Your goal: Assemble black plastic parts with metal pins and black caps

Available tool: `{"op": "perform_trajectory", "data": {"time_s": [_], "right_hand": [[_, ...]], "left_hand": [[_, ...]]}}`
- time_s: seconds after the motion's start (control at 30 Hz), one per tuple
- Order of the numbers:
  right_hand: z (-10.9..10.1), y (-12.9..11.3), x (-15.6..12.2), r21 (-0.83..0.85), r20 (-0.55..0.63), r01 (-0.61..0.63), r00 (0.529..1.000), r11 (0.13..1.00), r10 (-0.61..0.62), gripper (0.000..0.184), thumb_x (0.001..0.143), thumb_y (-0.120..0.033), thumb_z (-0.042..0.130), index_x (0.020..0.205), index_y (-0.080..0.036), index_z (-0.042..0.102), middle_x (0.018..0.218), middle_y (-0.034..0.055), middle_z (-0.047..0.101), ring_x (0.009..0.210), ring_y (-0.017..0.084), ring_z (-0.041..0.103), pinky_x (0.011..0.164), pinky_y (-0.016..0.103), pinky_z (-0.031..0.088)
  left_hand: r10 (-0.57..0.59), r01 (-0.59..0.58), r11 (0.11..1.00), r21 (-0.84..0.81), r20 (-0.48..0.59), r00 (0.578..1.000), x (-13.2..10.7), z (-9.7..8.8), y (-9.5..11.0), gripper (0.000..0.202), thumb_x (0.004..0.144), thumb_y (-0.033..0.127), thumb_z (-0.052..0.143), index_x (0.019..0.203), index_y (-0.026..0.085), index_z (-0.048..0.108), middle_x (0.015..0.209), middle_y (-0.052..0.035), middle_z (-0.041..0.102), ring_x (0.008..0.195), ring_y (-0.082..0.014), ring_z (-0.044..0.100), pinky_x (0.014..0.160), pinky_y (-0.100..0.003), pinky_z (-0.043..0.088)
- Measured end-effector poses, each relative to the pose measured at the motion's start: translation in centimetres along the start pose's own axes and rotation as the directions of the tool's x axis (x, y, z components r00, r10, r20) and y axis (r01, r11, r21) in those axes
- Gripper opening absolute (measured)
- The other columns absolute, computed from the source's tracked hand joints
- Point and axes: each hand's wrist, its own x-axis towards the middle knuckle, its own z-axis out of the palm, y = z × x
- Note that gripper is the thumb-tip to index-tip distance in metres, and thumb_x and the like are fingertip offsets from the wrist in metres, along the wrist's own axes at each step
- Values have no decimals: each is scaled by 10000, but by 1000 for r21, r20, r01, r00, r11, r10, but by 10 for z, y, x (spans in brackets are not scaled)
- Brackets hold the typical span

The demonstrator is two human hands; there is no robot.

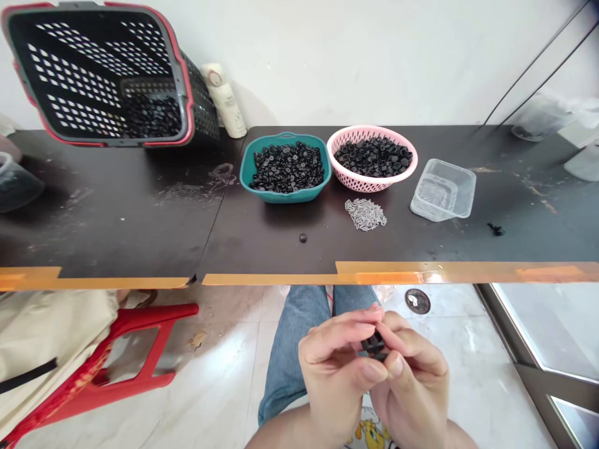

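Over my lap, in front of the table's edge, my left hand [339,362] and my right hand [409,368] meet. Both are closed on a small black plastic part [373,344], pinched between thumbs and fingertips; the fingers hide much of it. On the table beyond stands a teal basin [285,196] full of small black round parts. Beside it a pink basket [369,182] holds black cap-like pieces. A pile of small silvery pins or screws [365,214] lies before the pink basket. One black round piece [303,237] sits alone near the table's front.
A large black crate with a red rim [189,100] lies tipped at the back left, with black parts inside. Next to it leans a white bottle [226,103]. A clear plastic tub [444,187] stands right. A red stool [154,355] is at lower left, near a person's pale clothing.
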Motion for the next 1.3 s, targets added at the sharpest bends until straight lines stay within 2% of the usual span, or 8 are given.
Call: {"op": "perform_trajectory", "data": {"time_s": [0.13,0.3,0.43,0.53,0.63,0.77,1.1,1.3], "right_hand": [[2,2,-3,-13,-14,27,1000,1000,-28,139,921,-375,751,1041,-363,819,802,18,746,722,153,716,658,265,634],[1,3,-10,4,15,45,999,999,-45,180,955,-366,704,1101,-349,808,866,30,758,699,144,718,663,256,631],[1,2,-10,7,44,37,998,999,-37,196,956,-380,697,1124,-376,798,870,37,760,654,158,717,603,273,629],[1,0,-7,12,47,30,998,999,-30,191,938,-388,719,1109,-373,804,839,36,760,654,160,720,571,254,621],[1,-1,-4,17,45,21,999,1000,-22,168,926,-380,739,1069,-344,818,839,33,769,701,152,733,648,245,640],[3,-2,-2,30,-34,12,999,999,-11,150,893,-365,782,1034,-339,825,848,22,779,761,151,746,738,248,654],[7,0,-2,63,-40,-77,996,995,80,120,896,-375,773,999,-352,831,800,26,756,719,180,736,682,313,656],[8,0,-1,107,-29,-92,995,990,96,118,898,-360,779,1001,-334,832,824,12,761,754,144,735,774,273,652]], "left_hand": [[7,-6,1000,25,-34,999,-1,2,1,255,756,465,840,1000,409,791,988,42,807,943,-201,782,952,-327,657],[29,-27,999,44,-40,999,-2,2,4,277,721,476,853,983,412,789,990,40,807,915,-161,783,917,-240,651],[30,-28,998,56,-50,998,-1,1,6,269,708,491,852,955,402,794,945,34,809,883,-194,789,906,-321,673],[29,-27,997,66,-23,999,0,-1,8,261,742,491,834,983,399,793,965,39,809,904,-183,786,924,-306,663],[25,-25,999,47,1,1000,0,-2,8,283,760,458,848,1030,397,787,1000,41,807,937,-168,779,947,-283,650],[4,-4,998,58,8,1000,-1,-4,6,272,797,448,832,1060,399,784,1036,40,803,990,-176,770,960,-268,641],[-12,13,998,60,-13,1000,2,-5,3,243,814,430,828,1051,393,789,1054,48,801,980,-177,773,932,-259,643],[-19,20,998,56,-24,1000,3,-4,4,224,832,394,820,1053,372,793,1061,23,801,986,-190,773,923,-272,645]]}}
